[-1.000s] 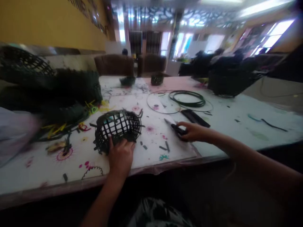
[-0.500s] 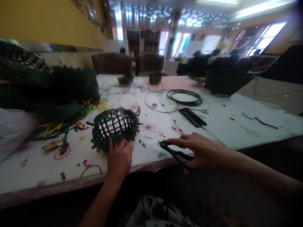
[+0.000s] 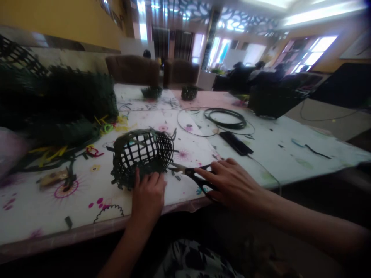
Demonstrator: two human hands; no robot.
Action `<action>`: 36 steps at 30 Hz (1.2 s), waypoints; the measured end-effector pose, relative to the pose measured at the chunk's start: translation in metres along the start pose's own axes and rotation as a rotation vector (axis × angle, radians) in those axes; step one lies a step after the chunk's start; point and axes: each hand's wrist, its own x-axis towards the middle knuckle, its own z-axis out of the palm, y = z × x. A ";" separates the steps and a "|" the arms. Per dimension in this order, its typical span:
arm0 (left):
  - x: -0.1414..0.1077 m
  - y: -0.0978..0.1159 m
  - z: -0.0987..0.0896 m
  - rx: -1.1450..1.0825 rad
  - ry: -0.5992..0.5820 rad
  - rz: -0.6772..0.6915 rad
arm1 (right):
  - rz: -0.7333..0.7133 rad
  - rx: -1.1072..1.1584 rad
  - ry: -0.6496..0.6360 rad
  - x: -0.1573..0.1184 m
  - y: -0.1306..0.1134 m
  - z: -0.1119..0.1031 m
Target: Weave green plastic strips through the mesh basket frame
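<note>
Basket and scissors at the person's two hands. The woven basket (image 3: pixel 152 165) lies tilted at the fingers of the left hand (image 3: pixel 150 193), its open lattice in view. The left hand holds its near side with bent fingers (the fingertip contact is partly hidden). The right hand (image 3: pixel 234 181) holds the scissors (image 3: pixel 189 172) by the handles, their blades pointing towards the basket's right side; whether they touch it cannot be told.

The basket is probably light and springy, its thin strips likely to flex under pressure; the denser near wall seems the firmest hold, the loose strip ends at the rim the poorest. The scissors are presumably rigid, best held by the loops.

The table edge (image 3: pixel 95 228) runs close below both hands, limiting movement towards the body. Beyond the right hand lie a black phone-like object (image 3: pixel 236 143) with a cable and, farther off, a coil (image 3: pixel 232 126); a dark woven pile (image 3: pixel 84 92) bounds the room beyond and left of the left hand. Small offcuts (image 3: pixel 177 178) lie between the hands.
</note>
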 end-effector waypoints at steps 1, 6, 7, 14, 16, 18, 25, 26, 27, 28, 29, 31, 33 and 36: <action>0.000 0.000 0.000 -0.008 0.006 0.000 | 0.002 -0.006 -0.007 0.002 -0.001 0.001; 0.002 0.001 -0.001 -0.030 0.035 0.025 | -0.015 -0.042 -0.046 0.011 -0.005 -0.003; 0.002 0.002 -0.001 -0.032 0.042 0.028 | -0.018 -0.053 -0.054 0.013 -0.006 -0.006; 0.002 0.002 -0.001 -0.054 0.063 0.036 | -0.029 -0.074 -0.124 0.022 -0.013 -0.028; 0.001 0.001 0.001 -0.076 0.055 0.034 | -0.012 -0.067 -0.134 0.021 -0.017 -0.026; 0.000 0.000 0.003 -0.099 0.043 0.030 | 0.017 -0.058 -0.141 0.019 -0.023 -0.021; 0.000 0.000 0.003 -0.115 0.038 0.056 | 0.063 -0.108 -0.139 0.016 -0.033 -0.014; 0.000 0.000 0.002 -0.112 0.033 0.047 | 0.042 -0.109 -0.134 0.017 -0.033 -0.017; 0.000 0.000 0.001 -0.108 0.028 0.040 | 0.019 -0.112 -0.124 0.018 -0.032 -0.020; 0.000 0.000 0.001 -0.104 0.026 0.038 | -0.001 -0.119 -0.113 0.020 -0.032 -0.023; 0.001 0.000 0.001 -0.100 0.026 0.041 | -0.012 -0.129 -0.103 0.021 -0.032 -0.025; 0.001 -0.001 0.002 -0.095 0.034 0.062 | -0.007 -0.133 -0.103 0.021 -0.034 -0.026; 0.001 -0.002 0.003 -0.094 0.050 0.075 | 0.033 -0.096 -0.120 0.018 -0.036 -0.021; 0.001 -0.003 0.004 -0.091 0.054 0.069 | 0.098 0.018 -0.104 0.009 -0.036 -0.006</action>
